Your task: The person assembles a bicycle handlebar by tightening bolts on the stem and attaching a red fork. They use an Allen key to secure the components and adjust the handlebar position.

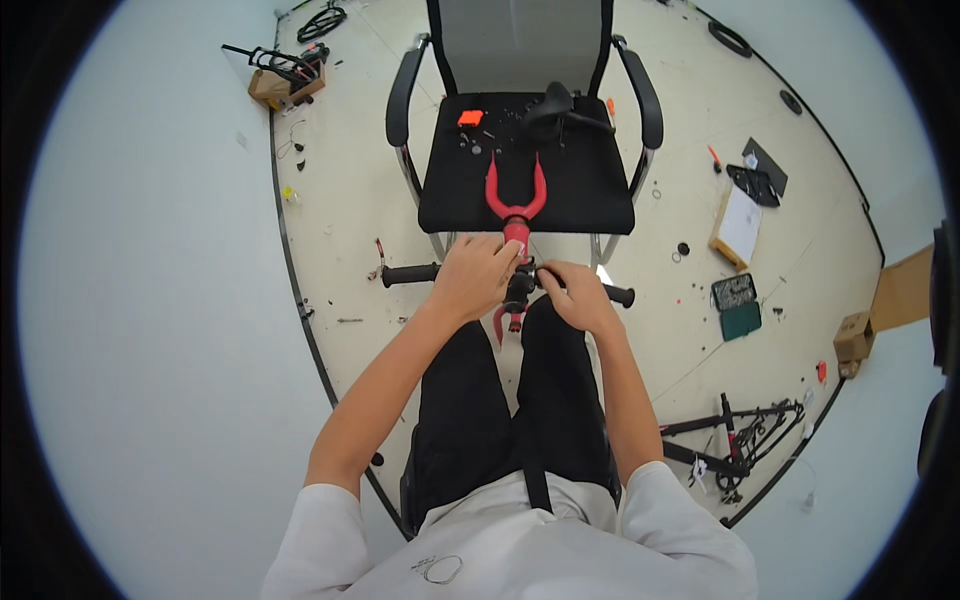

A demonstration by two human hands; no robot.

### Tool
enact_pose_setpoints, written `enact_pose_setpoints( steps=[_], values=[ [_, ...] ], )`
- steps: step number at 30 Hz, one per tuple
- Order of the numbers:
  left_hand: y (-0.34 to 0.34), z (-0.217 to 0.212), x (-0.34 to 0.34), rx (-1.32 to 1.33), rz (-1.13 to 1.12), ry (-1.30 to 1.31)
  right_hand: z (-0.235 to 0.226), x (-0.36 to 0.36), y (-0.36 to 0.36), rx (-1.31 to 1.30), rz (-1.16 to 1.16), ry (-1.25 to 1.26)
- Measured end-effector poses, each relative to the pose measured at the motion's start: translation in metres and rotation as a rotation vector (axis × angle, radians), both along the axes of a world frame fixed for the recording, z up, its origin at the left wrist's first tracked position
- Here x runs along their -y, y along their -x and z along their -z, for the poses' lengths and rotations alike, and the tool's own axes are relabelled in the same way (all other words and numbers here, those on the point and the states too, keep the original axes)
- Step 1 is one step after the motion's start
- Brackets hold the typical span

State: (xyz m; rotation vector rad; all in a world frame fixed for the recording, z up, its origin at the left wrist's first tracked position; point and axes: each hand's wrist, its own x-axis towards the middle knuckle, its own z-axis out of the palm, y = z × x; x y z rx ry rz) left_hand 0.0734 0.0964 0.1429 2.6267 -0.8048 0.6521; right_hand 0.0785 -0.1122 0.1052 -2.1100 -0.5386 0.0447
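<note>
A small bike's front end lies across my knees and the edge of the chair seat. Its red fork point(541, 196) points away from me, the prongs resting on the black seat. The black handlebar runs crosswise, with a left grip point(408, 275) and a right grip point(622, 296) at its ends. My left hand point(474, 277) is closed around the red tube point(517, 233) below the fork crown. Close to the black stem point(518, 289), my right hand point(579, 294) has its fingers curled on the handlebar. Both sets of fingertips are partly hidden.
On the office chair point(590, 190) lie a black bike saddle point(549, 112), an orange piece point(470, 118) and small hardware. A black bike frame point(735, 440), an open bit case point(737, 305) and a white-topped box point(737, 227) are on the floor at right. Cardboard boxes point(285, 85) stand far left.
</note>
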Motion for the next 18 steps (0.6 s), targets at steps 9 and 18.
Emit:
enact_pose_setpoints(
  steps=[9, 18],
  values=[
    [0.03, 0.003, 0.028, -0.438, -0.324, 0.345, -0.006, -0.006, 0.005, 0.041, -0.017, 0.019],
    [0.029, -0.003, 0.027, -0.599, -0.328, 0.545, -0.005, -0.013, -0.011, 0.062, -0.032, -0.15]
  ],
)
